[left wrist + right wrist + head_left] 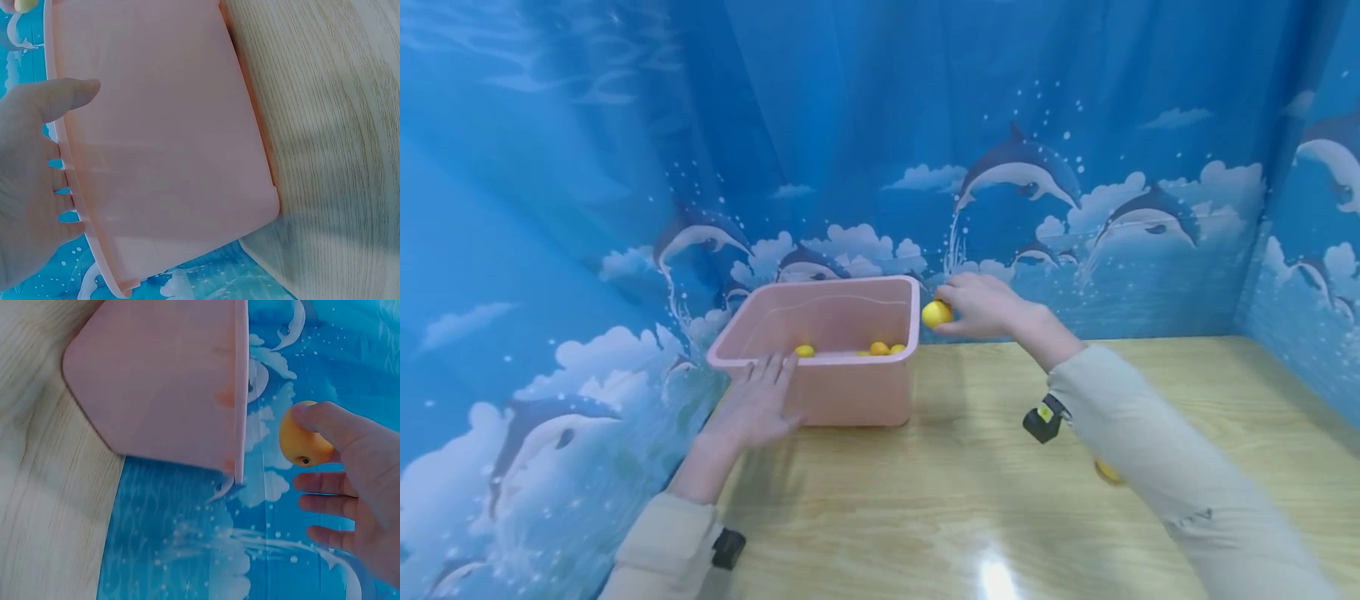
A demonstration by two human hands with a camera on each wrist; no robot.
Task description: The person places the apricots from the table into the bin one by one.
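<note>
A pink plastic bin (850, 396) stands on the wooden table, and several small yellow and orange fruits (805, 351) lie inside it. My left hand (758, 404) holds the bin's near rim at its left part, fingers over the edge and thumb along the outer wall (169, 144). Just outside the bin's right rim, my right hand (981, 307) pinches a round yellow-orange fruit (304, 439) between thumb and index finger. A dark spot marks one end of this fruit. The other right fingers stretch out apart from it.
Blue curtains (880, 108) printed with dolphins hang behind and at both sides. On the table (1000, 492), right of the bin, a yellow thing (1107, 472) lies partly hidden by the right sleeve. Small black devices (1043, 419) are strapped at both wrists.
</note>
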